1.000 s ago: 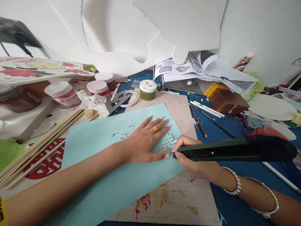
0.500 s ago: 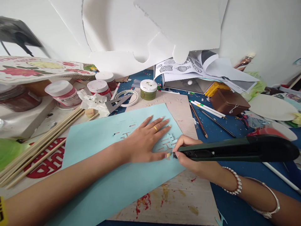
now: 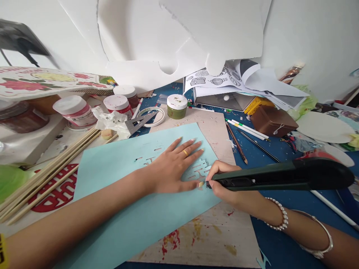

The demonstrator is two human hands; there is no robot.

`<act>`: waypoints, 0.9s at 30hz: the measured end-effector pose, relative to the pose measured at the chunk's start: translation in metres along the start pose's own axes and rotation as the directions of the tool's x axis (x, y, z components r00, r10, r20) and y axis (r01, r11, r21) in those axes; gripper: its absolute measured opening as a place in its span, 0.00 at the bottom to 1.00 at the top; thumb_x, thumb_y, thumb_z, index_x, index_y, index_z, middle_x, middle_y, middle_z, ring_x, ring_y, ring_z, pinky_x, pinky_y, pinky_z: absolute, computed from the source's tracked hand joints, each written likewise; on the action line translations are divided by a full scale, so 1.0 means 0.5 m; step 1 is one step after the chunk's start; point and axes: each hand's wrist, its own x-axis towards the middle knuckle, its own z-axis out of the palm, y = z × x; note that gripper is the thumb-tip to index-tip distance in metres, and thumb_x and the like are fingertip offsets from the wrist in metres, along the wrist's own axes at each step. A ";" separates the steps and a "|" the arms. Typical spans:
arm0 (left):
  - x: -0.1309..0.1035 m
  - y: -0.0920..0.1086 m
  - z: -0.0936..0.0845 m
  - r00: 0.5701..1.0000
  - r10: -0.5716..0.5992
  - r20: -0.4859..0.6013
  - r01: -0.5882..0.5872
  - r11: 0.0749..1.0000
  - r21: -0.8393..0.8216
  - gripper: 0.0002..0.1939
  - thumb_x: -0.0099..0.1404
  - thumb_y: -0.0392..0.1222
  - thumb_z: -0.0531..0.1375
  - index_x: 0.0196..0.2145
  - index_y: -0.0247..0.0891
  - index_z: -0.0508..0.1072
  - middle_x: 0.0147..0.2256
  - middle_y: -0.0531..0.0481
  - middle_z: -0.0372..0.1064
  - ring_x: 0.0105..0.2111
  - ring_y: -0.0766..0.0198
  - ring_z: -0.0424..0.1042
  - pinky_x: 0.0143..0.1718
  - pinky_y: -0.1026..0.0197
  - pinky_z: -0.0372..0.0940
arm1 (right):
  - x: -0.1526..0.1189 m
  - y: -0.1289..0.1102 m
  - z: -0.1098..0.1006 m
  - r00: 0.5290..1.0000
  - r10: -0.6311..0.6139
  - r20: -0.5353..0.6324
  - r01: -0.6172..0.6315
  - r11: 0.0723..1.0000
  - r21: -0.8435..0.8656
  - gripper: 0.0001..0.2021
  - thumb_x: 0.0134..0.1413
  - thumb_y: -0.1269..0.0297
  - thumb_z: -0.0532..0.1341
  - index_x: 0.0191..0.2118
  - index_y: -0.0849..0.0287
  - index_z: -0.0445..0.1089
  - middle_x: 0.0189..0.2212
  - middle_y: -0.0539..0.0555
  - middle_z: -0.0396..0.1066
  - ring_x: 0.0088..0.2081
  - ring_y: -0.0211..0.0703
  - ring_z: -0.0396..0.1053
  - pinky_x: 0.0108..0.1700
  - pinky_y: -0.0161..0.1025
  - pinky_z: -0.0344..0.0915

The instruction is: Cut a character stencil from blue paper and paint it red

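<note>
Cardboard point(image 3: 207, 243) below; left hand point(image 3: 171, 168) spread flat on paper point(image 3: 126, 209), right hand point(image 3: 232, 200) gripping cutter point(image 3: 269, 177) — if I overpress, slipping could nick left thumb point(image 3: 189, 186).

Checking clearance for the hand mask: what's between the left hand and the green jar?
Between left hand and green jar, the head view shows light-blue paper, then a strip of the pale board beneath it.

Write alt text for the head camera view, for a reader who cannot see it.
A left hand presses, fingers spread, on light blue paper with cut-out shapes, while the right hand holds a dark cutter with its tip at the paper. A paint-stained board lies underneath; wooden sticks, a green jar and a brown box sit around.
</note>
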 end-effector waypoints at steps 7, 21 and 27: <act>0.001 0.000 -0.001 1.000 0.004 -0.009 -0.004 1.000 -0.008 0.38 0.60 0.63 0.46 0.59 0.35 0.45 0.60 0.46 0.34 0.59 0.54 0.34 0.57 0.49 0.29 | -0.001 -0.003 0.000 1.000 0.013 -0.001 -0.013 1.000 -0.005 0.04 0.46 0.74 0.54 0.26 0.59 0.61 0.21 0.46 0.62 0.22 0.33 0.59 0.24 0.30 0.55; 0.001 0.000 0.001 1.000 0.003 -0.006 -0.003 1.000 0.000 0.38 0.60 0.63 0.46 0.59 0.34 0.46 0.60 0.45 0.34 0.59 0.54 0.33 0.57 0.49 0.29 | 0.001 -0.003 -0.002 0.999 -0.017 -0.033 0.018 0.999 0.037 0.03 0.48 0.73 0.55 0.29 0.58 0.62 0.24 0.46 0.64 0.25 0.32 0.61 0.27 0.29 0.58; -0.001 0.000 0.002 1.000 0.007 -0.007 -0.007 1.000 0.007 0.38 0.60 0.63 0.46 0.59 0.34 0.45 0.60 0.45 0.34 0.60 0.54 0.33 0.57 0.49 0.29 | 0.001 -0.005 -0.002 1.000 -0.004 -0.022 0.004 1.000 0.020 0.04 0.47 0.75 0.55 0.27 0.58 0.61 0.23 0.46 0.64 0.24 0.31 0.61 0.25 0.28 0.58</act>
